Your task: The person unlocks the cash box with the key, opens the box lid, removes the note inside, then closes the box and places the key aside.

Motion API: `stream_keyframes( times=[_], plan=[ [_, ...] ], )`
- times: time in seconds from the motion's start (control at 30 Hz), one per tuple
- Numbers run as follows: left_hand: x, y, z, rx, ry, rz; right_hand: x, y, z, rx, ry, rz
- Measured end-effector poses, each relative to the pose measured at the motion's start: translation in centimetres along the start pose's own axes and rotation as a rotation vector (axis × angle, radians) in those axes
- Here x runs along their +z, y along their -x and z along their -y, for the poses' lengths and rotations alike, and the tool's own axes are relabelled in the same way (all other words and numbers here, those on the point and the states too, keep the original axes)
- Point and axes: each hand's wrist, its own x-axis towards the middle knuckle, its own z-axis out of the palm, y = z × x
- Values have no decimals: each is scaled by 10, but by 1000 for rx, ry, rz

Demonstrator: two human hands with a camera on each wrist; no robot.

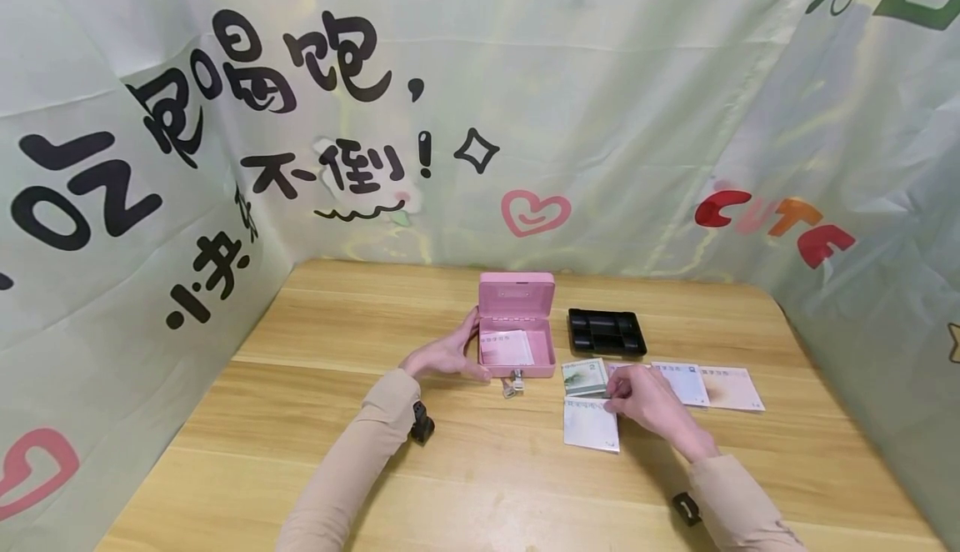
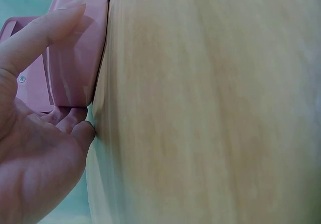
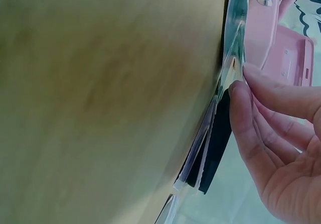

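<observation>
A small pink cash box (image 1: 545, 350) stands with its lid raised, pale pink banknotes (image 1: 506, 347) lying inside. My left hand (image 1: 448, 354) holds its left end; in the left wrist view the thumb lies along the front wall and the other fingers sit round the side. Right of the box, my right hand (image 1: 651, 403) pinches the edge of some green banknotes (image 1: 582, 376) between thumb and fingertips. Just nearer lies a pale bluish stack of banknotes (image 1: 589, 425). Two keys (image 1: 509, 388) hang at the lock on the box's front.
Behind the green banknotes sits a black compartment tray (image 1: 606, 327). Blue banknotes (image 1: 682, 383) and pinkish-brown ones (image 1: 737, 388) lie in a row to the right, with a purplish edge partly hidden behind my right hand. Printed cloth (image 1: 600, 118) surrounds the wooden table (image 1: 480, 485).
</observation>
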Motion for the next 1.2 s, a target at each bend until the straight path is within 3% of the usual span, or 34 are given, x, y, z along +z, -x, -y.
stream_keyframes(
  times=[0.4,0.87,1.2],
  plan=[
    [0,-1,0,-6,1,-6,2,-2,-1,-25,28,-20],
    [1,-1,-1,-35,18,1,-4,0,0,8,18,-25],
    [0,-1,0,-25,11,1,-19,-9,12,-83,49,-102]
  ],
)
